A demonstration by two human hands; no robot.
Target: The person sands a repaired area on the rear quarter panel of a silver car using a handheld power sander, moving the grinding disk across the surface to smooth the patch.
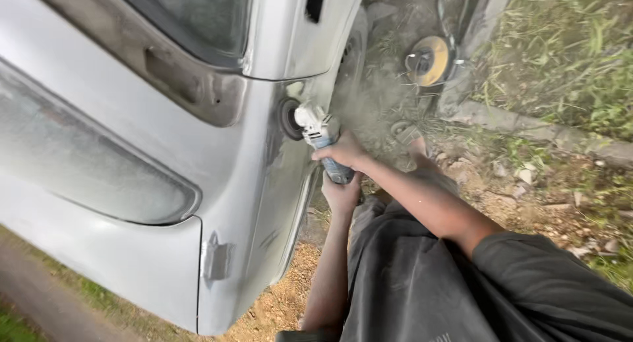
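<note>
The angle grinder [321, 139] is held against the grey body panel [254, 184] of a vehicle, just behind the door edge and below the window line. Its long axis is seen running from the dark sanding disc [288, 118], which is pressed flat to the metal at upper left, down and to the right along the blue handle toward the person's body. The right hand [344, 152] is wrapped closed around the middle of the tool, nearer the disc; the left hand [341, 194] is closed around the lower end of the handle, just beneath the right and touching it. Both arms are stretched forward over the dark trousers [402, 276]. A cloud of pale dust [369, 105] is thrown off to the right of the disc. The panel is dull and scuffed, with a door handle recess [173, 75] well to the left. Bare earth and stones [527, 184] lie to the right, with grass [567, 45] beyond, and a yellow disc-shaped object [428, 60] is seen lying on the ground near the wheel.
</note>
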